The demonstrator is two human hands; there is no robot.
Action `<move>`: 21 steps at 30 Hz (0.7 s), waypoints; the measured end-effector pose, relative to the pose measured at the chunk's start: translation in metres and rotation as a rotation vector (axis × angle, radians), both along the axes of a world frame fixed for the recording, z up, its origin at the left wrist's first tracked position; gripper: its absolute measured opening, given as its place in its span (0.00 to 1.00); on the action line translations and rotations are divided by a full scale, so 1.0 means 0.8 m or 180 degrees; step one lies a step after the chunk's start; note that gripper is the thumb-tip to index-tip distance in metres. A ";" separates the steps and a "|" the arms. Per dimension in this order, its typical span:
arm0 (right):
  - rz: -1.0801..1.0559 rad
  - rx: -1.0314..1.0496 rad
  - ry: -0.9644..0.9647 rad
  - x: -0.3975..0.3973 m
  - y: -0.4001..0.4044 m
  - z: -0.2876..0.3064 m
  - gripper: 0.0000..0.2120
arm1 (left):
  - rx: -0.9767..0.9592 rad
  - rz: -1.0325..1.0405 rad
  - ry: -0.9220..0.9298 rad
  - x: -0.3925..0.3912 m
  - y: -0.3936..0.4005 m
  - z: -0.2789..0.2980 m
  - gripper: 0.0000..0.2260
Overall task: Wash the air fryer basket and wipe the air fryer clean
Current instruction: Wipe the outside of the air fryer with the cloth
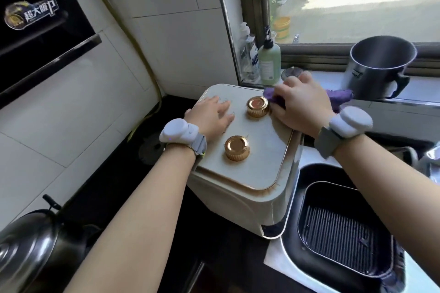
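Two gold dials stand on the cream top panel of the air fryer [250,162], and they are the likeliest source of trouble; the far dial [257,106] sits touching, or just beside, the purple cloth [276,97], so a wiping stroke toward 9 o'clock could catch its ribbed edge and turn it, changing a setting; the near dial [237,148] lies at 6 o'clock from the far one and runs the same risk on a later pass. Another risk, as I judge it, is the fryer's place on the counter [100,197]: its right side stands at the rim of the sink [289,240], so a hard push toward 3 o'clock might slide it that way, and a wet cloth could drip toward the open basket slot at the lower front.

Left hand [209,115]: flat and spread, fingers straight, palm pressing on the panel at 9 o'clock from the far dial, holding nothing, steadying the body. Right hand [301,104]: fingers curled down over the bunched cloth, gripping it against the panel's far right corner at 3 o'clock from the far dial; the cloth's tail trails past the wrist toward the steel pot [378,66] on the sill.

The air fryer basket [342,240] lies in the sink at 4 o'clock from the fryer, ribbed floor up and wet-looking; whether it is fully washed I cannot tell.
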State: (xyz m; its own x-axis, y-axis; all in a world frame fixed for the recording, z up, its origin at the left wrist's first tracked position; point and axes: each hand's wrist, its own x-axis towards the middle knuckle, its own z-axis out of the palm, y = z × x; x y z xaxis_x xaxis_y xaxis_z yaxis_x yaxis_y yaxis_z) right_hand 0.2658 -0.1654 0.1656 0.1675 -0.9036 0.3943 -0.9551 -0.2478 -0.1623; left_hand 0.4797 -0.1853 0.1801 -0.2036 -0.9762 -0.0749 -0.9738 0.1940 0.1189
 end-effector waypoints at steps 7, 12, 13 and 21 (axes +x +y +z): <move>0.0575 0.0008 -0.0369 0.044 0.077 -0.004 0.08 | -0.0006 -0.0275 -0.0524 0.000 -0.008 -0.002 0.22; 0.0331 0.0321 -0.0354 0.055 0.063 0.002 0.10 | 0.0061 -0.0345 -0.0792 -0.001 -0.007 -0.001 0.23; 0.0418 0.0400 -0.0444 0.053 0.069 0.001 0.09 | 0.0087 -0.0386 -0.0819 -0.001 -0.008 0.000 0.23; -0.0072 0.0262 -0.0289 0.074 0.053 0.006 0.11 | 0.0113 -0.0089 -0.0703 -0.006 0.003 0.000 0.23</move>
State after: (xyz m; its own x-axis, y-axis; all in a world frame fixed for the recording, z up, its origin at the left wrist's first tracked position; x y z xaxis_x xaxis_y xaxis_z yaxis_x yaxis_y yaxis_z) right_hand 0.3249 -0.1234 0.1704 0.1136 -0.9367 0.3312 -0.9407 -0.2086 -0.2674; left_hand 0.4747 -0.1825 0.1801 -0.2054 -0.9663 -0.1550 -0.9712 0.2208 -0.0895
